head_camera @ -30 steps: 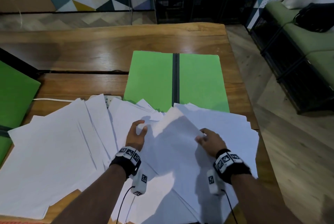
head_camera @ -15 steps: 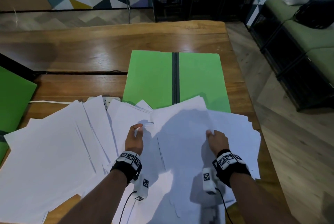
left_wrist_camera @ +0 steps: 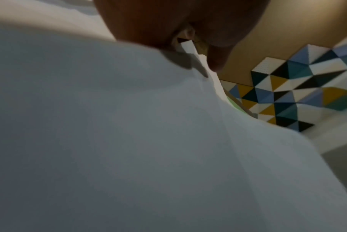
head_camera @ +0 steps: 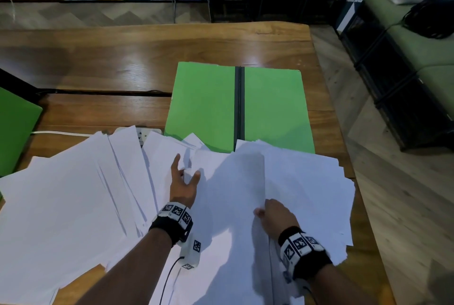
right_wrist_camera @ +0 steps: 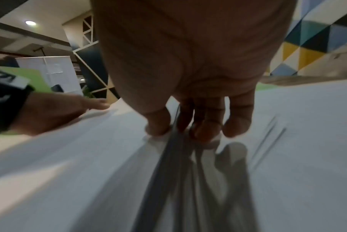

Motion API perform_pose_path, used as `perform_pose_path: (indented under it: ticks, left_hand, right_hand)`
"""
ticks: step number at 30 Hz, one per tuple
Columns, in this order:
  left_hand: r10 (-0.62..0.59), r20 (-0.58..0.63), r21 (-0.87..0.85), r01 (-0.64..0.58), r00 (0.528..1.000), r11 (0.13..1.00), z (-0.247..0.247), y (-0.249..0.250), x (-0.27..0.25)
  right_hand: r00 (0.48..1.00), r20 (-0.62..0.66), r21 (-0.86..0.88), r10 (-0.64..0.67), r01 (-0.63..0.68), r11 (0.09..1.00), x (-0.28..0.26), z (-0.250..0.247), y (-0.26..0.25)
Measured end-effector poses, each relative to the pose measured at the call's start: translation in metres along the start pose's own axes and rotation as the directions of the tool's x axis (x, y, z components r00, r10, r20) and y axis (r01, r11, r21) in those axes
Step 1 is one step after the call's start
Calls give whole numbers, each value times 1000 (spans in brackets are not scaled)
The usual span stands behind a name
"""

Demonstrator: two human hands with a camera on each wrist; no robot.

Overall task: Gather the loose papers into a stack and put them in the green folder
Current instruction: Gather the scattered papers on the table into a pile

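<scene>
Both forearms reaching forward side by side, a black band with printed markers on each wrist. Left hand (head_camera: 183, 185) spread, fingers straight, palm down, thumb splayed out. Right hand (head_camera: 276, 216) lower and nearer the body, knuckles up, fingers (right_wrist_camera: 207, 125) curled down, thumb pinching against them.
</scene>
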State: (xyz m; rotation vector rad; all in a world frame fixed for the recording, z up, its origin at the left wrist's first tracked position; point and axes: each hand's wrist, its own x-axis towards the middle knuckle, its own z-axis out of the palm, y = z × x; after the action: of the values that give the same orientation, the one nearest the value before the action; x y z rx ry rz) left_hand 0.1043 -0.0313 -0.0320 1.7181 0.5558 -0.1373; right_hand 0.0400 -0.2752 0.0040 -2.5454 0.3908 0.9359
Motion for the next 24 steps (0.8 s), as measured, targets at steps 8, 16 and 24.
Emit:
perform_pose_path:
  ticks: [8, 16, 24]
  left_hand:
    - [125, 126, 211, -149, 984, 966, 4, 29, 30]
    - [176, 41, 340, -179, 984, 923, 2, 21, 45]
    - [314, 149, 386, -348, 938, 854, 4, 11, 30]
  right_hand:
    - [985, -58, 67, -161, 165, 984, 68, -66, -33]
    - [943, -53, -154, -328, 317, 936, 92, -70, -53]
    - [887, -132, -275, -443, 396, 876, 88, -48, -47]
